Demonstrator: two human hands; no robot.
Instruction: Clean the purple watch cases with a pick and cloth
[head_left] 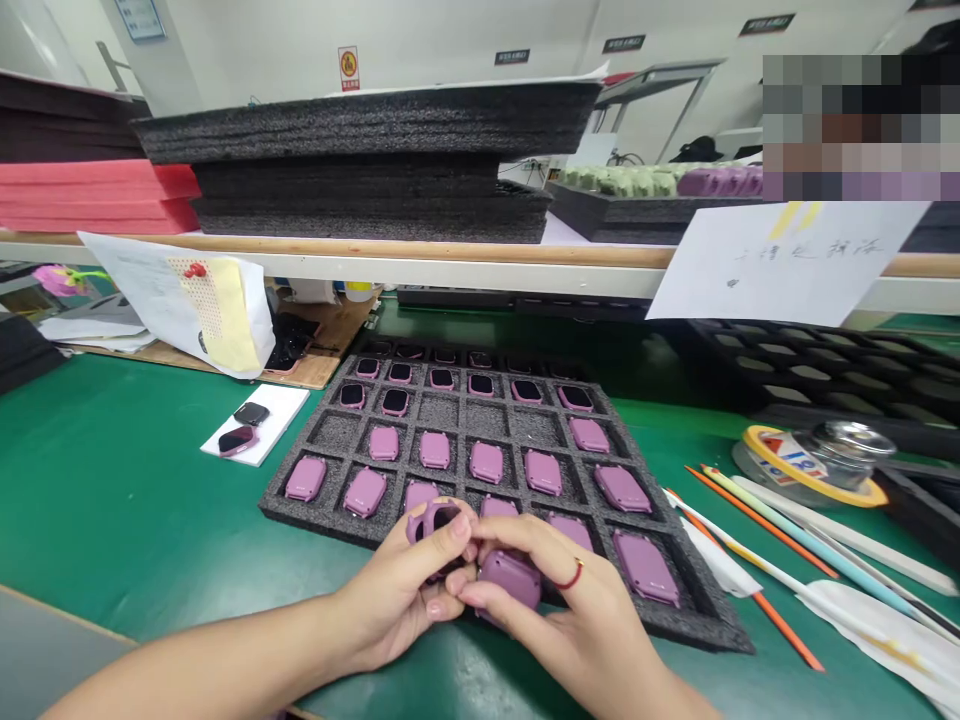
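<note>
My left hand (409, 590) pinches a purple watch frame (429, 522) with open holes in it, just above the near edge of a black foam tray (480, 412). My right hand (559, 590), with a red ring on one finger, grips a purple watch case (511, 578) right beside it. Both parts touch where my fingertips meet. The tray holds several purple watch cases lying back up in its near rows and several with dark screens up in its far rows. A few middle pockets hold nothing.
A white card (259, 422) with two watch bodies lies left of the tray. Orange and pale sticks (757, 520) lie to the right, near a tape roll with a glass jar (814, 462). Stacked foam sheets (367, 160) fill the shelf above. A blurred person is at the far right.
</note>
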